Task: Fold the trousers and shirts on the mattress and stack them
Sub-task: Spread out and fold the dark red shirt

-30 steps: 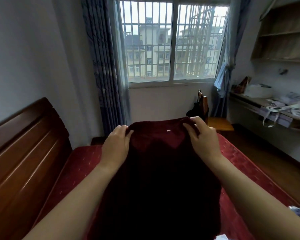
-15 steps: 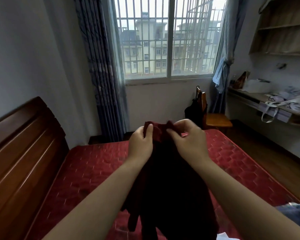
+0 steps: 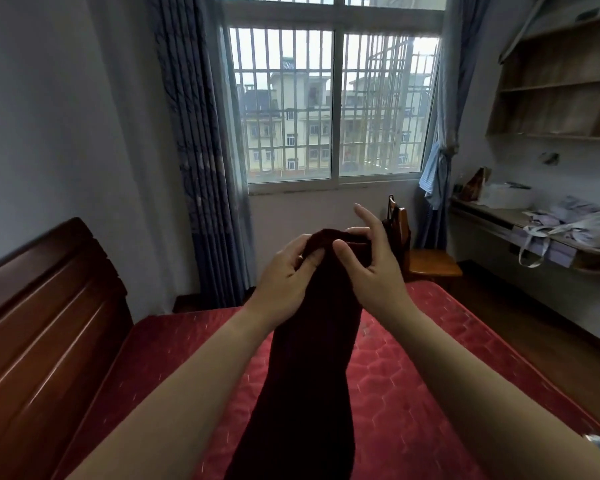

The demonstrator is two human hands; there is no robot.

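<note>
Since a moment ago the dark red garment [image 3: 312,375] has narrowed into one long hanging strip, and both hands have drawn close at its top edge. The left hand [image 3: 284,275] pinches the cloth between thumb and fingers. The right hand [image 3: 371,271] pinches it too, its index finger sticking up free. The garment hangs above the red mattress [image 3: 413,393], with its lower end out of sight.

headboard [image 3: 42,327] left, chair [image 3: 426,261] beyond mattress [image 3: 413,393]

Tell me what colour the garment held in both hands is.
The garment is a plain dark maroon, clearest near its top edge in the head view.
</note>
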